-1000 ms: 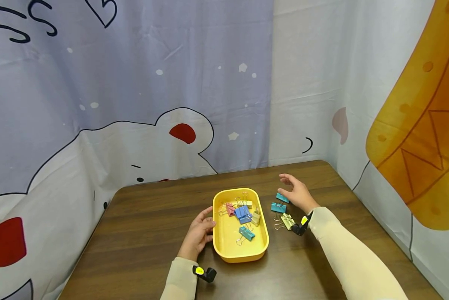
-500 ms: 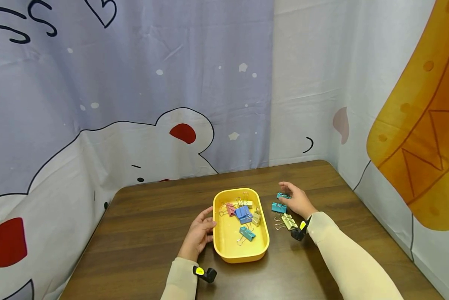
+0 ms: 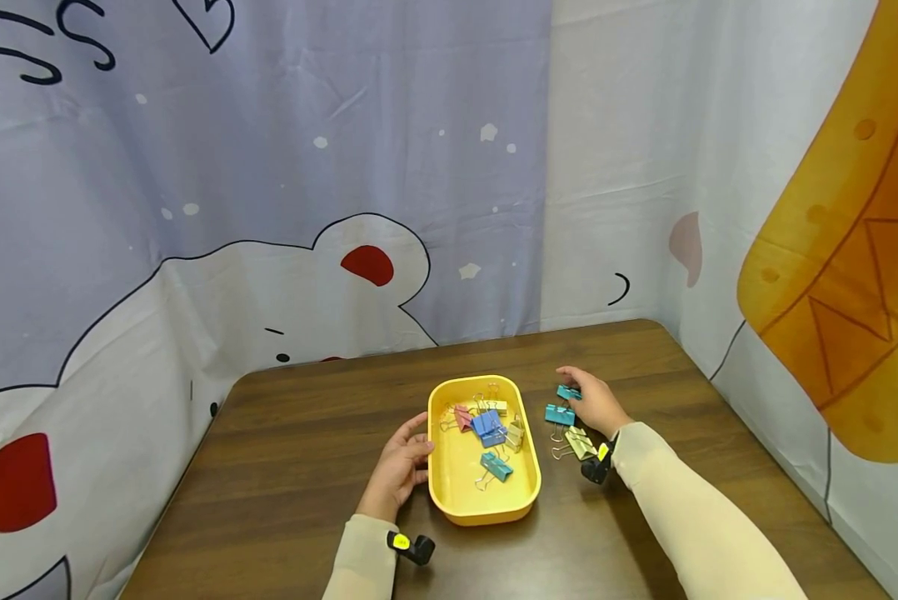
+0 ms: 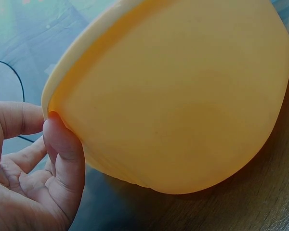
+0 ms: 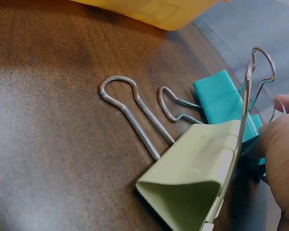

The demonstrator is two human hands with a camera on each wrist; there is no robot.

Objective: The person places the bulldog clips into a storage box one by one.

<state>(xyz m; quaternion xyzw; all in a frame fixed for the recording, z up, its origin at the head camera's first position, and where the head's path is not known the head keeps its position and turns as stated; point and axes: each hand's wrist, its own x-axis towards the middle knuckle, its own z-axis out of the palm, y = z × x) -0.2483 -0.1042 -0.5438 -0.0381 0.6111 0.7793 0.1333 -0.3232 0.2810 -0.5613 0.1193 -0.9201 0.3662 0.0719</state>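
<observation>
In the head view, my left hand (image 3: 398,468) holds the left edge of a yellow plastic tray (image 3: 486,512). The left wrist view shows the thumb (image 4: 65,144) against the tray wall just below the rim, with a finger across from it. Farther right, my right hand (image 3: 597,403) pinches a teal binder clip (image 3: 568,392) at the table's surface; part of that clip is covered by the fingers. Close by lie a second teal binder clip (image 3: 560,414) and a pale yellow binder clip (image 5: 188,163), its wire handles spread.
Inside the tray are several binder clips: a pink one (image 3: 462,417), blue ones (image 3: 488,427), pale yellow ones (image 3: 514,434) and a teal one (image 3: 497,466). The brown wooden table (image 3: 306,467) meets a printed curtain (image 3: 479,167) at its back and sides.
My right hand has come down from above the far teal clip, and its fingers have closed on it. The left hand and the tray stay where they were.
</observation>
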